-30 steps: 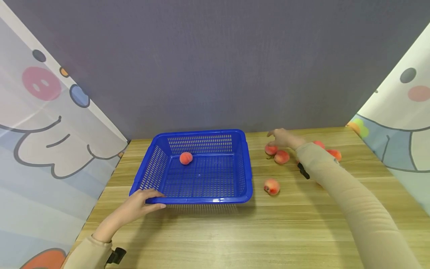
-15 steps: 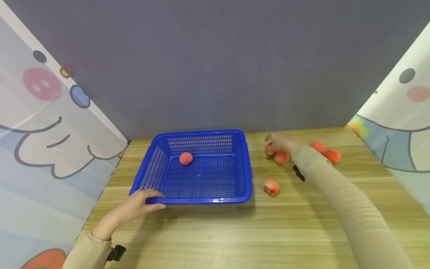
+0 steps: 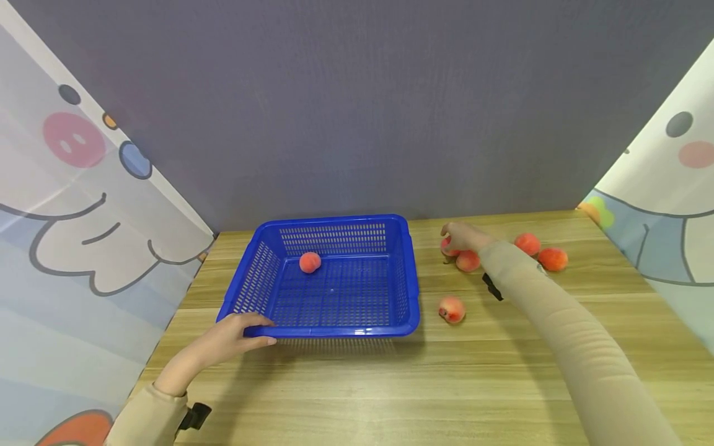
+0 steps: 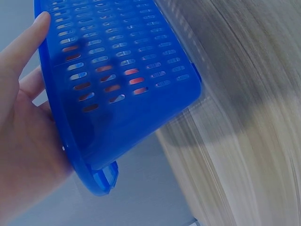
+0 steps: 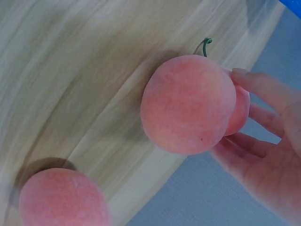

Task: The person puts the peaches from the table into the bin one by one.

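Note:
My left hand (image 3: 237, 333) grips the near-left rim of a blue plastic basket (image 3: 334, 332), thumb outside and fingers over the edge. The slotted basket wall (image 4: 136, 113) fills much of the left wrist view. One peach (image 3: 309, 262) lies inside, toward the back left. Right of the basket, my right hand (image 3: 465, 236) holds a peach (image 3: 449, 246) between thumb and fingers, low at the table. A second peach (image 3: 468, 261) sits right beside it. In the right wrist view that second peach (image 5: 188, 104) partly hides the held peach (image 5: 240, 110).
Another peach (image 3: 451, 309) lies nearer, off the basket's right side. Two more peaches, one red (image 3: 527, 243) and one orange-red (image 3: 553, 259), lie to the right behind my sleeve (image 3: 563, 322). A grey panel (image 3: 357, 124) borders the wooden table (image 3: 357, 390) at the back.
My right hand has come down slightly and closed its fingers around the far peach. The right forearm shifted left, uncovering the two peaches at the right. My left hand stays on the rim.

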Action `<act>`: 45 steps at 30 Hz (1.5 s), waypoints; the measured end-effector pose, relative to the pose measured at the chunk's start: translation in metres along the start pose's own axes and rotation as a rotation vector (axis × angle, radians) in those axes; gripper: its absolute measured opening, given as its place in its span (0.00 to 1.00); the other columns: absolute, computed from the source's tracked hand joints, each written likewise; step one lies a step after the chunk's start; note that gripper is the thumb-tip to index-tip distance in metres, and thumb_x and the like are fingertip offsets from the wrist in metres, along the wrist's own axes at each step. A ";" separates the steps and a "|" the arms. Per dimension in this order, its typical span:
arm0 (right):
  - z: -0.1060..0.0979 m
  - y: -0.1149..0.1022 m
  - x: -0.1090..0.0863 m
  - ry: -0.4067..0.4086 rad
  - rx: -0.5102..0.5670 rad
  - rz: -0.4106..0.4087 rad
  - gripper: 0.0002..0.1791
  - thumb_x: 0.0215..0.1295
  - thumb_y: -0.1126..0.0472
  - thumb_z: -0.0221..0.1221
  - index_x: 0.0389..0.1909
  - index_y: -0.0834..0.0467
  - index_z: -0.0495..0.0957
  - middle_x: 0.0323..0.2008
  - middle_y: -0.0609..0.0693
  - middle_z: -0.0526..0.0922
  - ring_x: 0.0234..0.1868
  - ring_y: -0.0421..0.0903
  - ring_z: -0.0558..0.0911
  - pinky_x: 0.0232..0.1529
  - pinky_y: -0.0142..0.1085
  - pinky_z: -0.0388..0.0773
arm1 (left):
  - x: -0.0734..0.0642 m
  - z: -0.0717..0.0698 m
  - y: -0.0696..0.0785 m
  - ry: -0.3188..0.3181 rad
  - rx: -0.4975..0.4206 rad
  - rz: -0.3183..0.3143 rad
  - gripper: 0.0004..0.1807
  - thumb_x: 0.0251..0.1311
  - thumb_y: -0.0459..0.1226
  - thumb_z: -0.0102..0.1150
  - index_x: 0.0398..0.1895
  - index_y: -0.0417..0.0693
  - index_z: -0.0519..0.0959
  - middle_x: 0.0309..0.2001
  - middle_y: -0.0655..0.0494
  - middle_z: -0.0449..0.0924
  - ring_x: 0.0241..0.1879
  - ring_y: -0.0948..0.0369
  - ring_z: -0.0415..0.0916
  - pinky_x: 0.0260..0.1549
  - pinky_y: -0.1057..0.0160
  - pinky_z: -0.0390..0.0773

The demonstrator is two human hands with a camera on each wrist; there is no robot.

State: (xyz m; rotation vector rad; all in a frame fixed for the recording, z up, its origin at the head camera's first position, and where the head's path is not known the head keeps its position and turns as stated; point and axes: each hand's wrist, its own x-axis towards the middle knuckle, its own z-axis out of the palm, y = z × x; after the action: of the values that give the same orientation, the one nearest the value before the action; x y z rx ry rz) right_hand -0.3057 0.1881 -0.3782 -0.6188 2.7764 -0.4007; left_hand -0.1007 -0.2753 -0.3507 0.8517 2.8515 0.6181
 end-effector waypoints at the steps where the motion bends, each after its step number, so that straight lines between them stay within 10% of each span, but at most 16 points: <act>1: 0.000 0.000 0.000 -0.002 0.006 0.002 0.24 0.51 0.66 0.56 0.49 0.74 0.68 0.45 0.68 0.73 0.45 0.59 0.74 0.44 0.46 0.70 | 0.000 0.000 0.000 -0.001 0.000 0.000 0.16 0.54 0.47 0.57 0.38 0.45 0.79 0.36 0.58 0.79 0.37 0.62 0.75 0.34 0.61 0.75; 14: -0.001 -0.003 0.000 -0.015 0.008 0.022 0.22 0.51 0.66 0.56 0.47 0.75 0.69 0.45 0.68 0.73 0.44 0.57 0.73 0.43 0.44 0.71 | 0.001 -0.001 0.000 -0.016 0.009 0.001 0.17 0.54 0.48 0.56 0.39 0.45 0.79 0.37 0.56 0.80 0.37 0.60 0.76 0.35 0.61 0.75; 23: -0.010 -0.006 -0.002 -0.025 0.012 0.010 0.08 0.47 0.69 0.55 0.31 0.68 0.74 0.25 0.53 0.72 0.26 0.47 0.67 0.25 0.34 0.64 | 0.004 -0.005 0.001 -0.074 -0.020 -0.007 0.18 0.55 0.50 0.55 0.39 0.45 0.78 0.37 0.58 0.79 0.37 0.61 0.75 0.35 0.62 0.75; 45: -0.072 -0.058 -0.025 0.171 -0.215 -0.201 0.02 0.49 0.69 0.56 0.23 0.64 0.73 0.23 0.53 0.71 0.26 0.48 0.67 0.27 0.38 0.64 | 0.010 -0.012 0.002 -0.186 -0.092 -0.027 0.21 0.55 0.51 0.54 0.41 0.43 0.76 0.38 0.56 0.77 0.33 0.68 0.70 0.29 0.66 0.72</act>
State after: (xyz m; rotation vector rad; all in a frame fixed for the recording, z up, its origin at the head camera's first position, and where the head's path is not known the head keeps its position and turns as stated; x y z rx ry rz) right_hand -0.2850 0.1642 -0.2879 -0.9613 2.9541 -0.2029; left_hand -0.1106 -0.2726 -0.3392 0.8087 2.6433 0.6260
